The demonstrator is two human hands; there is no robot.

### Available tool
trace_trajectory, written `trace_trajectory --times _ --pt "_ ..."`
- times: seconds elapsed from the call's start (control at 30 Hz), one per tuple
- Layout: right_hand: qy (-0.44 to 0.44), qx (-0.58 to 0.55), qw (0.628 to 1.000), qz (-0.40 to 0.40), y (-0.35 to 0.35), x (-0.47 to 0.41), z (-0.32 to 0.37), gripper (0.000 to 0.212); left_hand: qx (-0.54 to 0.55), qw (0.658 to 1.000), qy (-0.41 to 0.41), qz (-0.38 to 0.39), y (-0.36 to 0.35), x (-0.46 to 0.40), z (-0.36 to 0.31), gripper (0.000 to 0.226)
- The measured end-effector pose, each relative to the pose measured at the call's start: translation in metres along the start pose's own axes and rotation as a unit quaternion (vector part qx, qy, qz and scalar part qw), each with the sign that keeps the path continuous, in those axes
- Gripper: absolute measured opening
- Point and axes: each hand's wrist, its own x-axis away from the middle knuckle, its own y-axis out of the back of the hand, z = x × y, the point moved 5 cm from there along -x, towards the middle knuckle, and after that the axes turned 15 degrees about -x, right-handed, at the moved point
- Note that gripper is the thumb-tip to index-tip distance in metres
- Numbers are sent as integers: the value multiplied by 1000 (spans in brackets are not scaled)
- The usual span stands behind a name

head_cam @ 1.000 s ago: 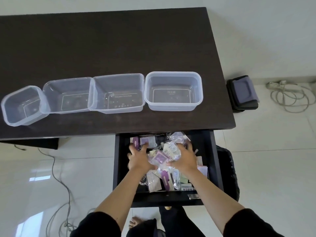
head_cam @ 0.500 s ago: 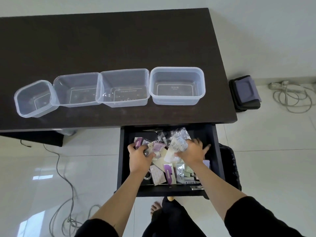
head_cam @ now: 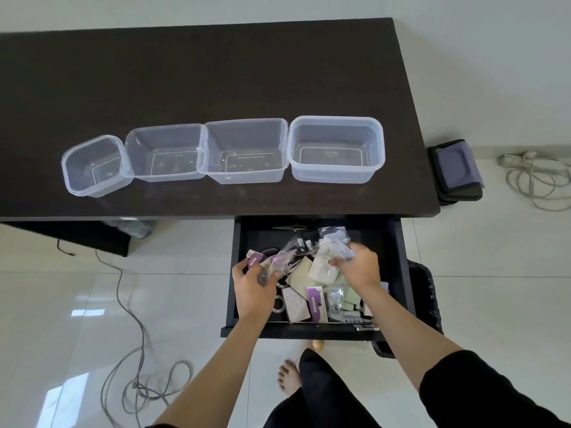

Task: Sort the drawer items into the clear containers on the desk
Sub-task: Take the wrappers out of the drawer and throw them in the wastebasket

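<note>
The open black drawer [head_cam: 398, 267] under the desk's right end holds a heap of small packets, cards and metal rings. My left hand [head_cam: 253, 281] grips a bunch of purple and clear packets [head_cam: 272, 261] at the drawer's left. My right hand [head_cam: 360, 267] grips a clutch of clear plastic bags [head_cam: 332, 248] above the heap. Several clear containers stand in a row on the dark desk [head_cam: 197, 75]: a small square one [head_cam: 92, 165], two middle ones [head_cam: 163, 152] [head_cam: 245, 149], and a rounded one [head_cam: 336, 148] at the right. All look bare inside.
A dark folded pouch [head_cam: 457, 171] lies on the floor right of the desk, with a coiled white cable [head_cam: 537, 180] beyond it. A grey cable [head_cam: 136, 350] loops over the tiles at left. A black bin [head_cam: 426, 298] stands right of the drawer. My legs and bare foot [head_cam: 287, 378] are below it.
Both hands have closed on bundles of packets and lifted them a little off the heap. The view has shifted, so the desk and containers sit further right and lower in the frame.
</note>
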Motion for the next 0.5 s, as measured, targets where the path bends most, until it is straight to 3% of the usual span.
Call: trace_trajectory --times 0.4,0.5 --pt "7 -128 989 -74 51 40 33 44 77 997 3 -23 19 40 -10 43" --pt "15 -148 986 -76 65 55 33 39 70 997 -1 -29 16 54 -17 42"
